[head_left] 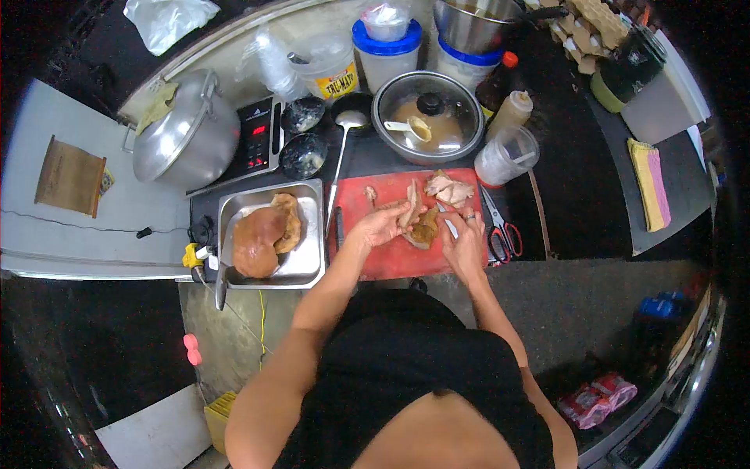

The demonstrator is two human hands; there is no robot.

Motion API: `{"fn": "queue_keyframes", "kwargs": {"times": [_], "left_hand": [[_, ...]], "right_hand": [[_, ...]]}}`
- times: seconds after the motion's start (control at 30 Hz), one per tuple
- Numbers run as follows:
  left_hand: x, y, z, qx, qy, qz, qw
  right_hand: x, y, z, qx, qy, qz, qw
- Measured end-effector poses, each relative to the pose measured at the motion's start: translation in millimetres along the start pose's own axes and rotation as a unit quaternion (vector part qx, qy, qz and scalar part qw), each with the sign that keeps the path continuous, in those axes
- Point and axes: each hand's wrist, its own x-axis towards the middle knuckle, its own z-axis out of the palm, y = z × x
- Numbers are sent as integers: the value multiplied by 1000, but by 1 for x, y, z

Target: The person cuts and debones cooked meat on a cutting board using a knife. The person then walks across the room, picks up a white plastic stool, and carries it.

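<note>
My left hand (383,225) is closed on a long pale strip of meat (412,205) above the red cutting board (383,264). In my right hand (466,242) is a small knife with a white handle (451,227), its blade mostly hidden. Between the hands lies a brown-skinned piece of meat (424,232) on the board. Pale cut meat (449,189) is heaped near the board's back right, and a small scrap (370,192) sits at the back left. Beside the board's right edge are scissors (504,234) with red and black handles.
At left, a steel tray (316,270) holds large brown cooked pieces (262,238). A ladle (341,160) rests along the board's left side. Behind stand a lidded glass-top pan (428,117), a big pot (183,129), an induction cooker (258,137) and a plastic tub (506,155).
</note>
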Motion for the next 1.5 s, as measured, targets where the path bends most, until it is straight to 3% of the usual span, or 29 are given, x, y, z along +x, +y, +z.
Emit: {"fn": "queue_keyframes", "kwargs": {"times": [0.4,0.73,1.1,1.23,1.5], "left_hand": [[-25,1,19,-68,-66,54,994],[-34,8,35,-25,-6,90,996],[-40,17,54,31,23,91,995],[-37,15,53,-17,-3,82,997],[-33,8,48,-50,-23,80,995]], "right_hand": [[22,-47,-4,34,24,-73,996],[26,-49,-10,22,46,-108,993],[30,-43,-6,30,17,-99,994],[30,-46,-5,43,23,-80,996],[27,-39,0,203,47,-33,977]]}}
